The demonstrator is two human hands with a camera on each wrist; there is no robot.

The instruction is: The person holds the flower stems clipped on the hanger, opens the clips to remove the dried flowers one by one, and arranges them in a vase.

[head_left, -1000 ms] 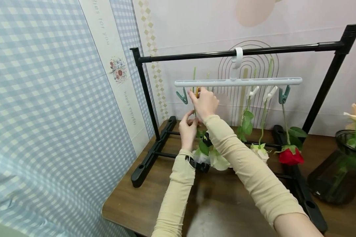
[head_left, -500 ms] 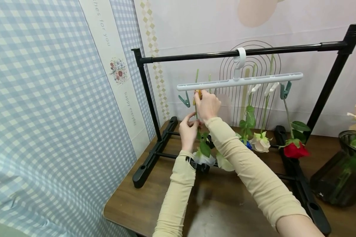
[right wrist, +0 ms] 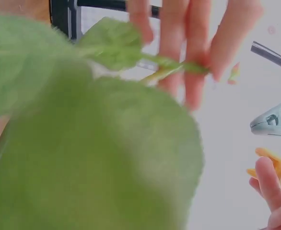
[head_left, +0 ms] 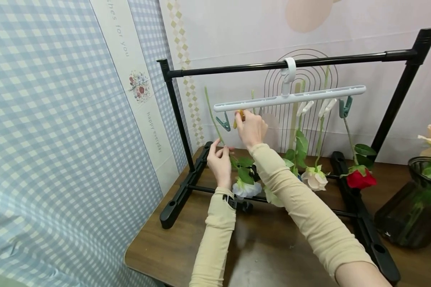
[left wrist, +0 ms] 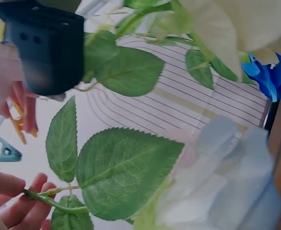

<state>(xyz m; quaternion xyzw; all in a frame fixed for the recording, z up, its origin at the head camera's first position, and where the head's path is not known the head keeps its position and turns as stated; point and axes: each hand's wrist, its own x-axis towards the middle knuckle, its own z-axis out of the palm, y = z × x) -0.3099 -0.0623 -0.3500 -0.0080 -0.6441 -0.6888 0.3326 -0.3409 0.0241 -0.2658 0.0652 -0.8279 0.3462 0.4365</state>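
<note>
My left hand pinches the green stem of an upside-down white flower; thumb and fingers meet on the stem just above its leaves. The stem's bare end leans up and left, outside the left end of the white hanger. Under that end my right hand grips an orange clip, with no stem in the clip. Left of it hangs a teal clip, also without a flower. The hanger hooks over the black rail, its left end tilted down.
From the hanger's right half hang a red rose, a cream rose and a blue flower, heads down. A dark glass vase stands at right. The black rack's feet rest on a brown table.
The left hand has moved left and slightly down, swinging the white flower's stem away from the orange clip to outside the hanger. The hanger's left end has dipped. The right hand stays at the clip.
</note>
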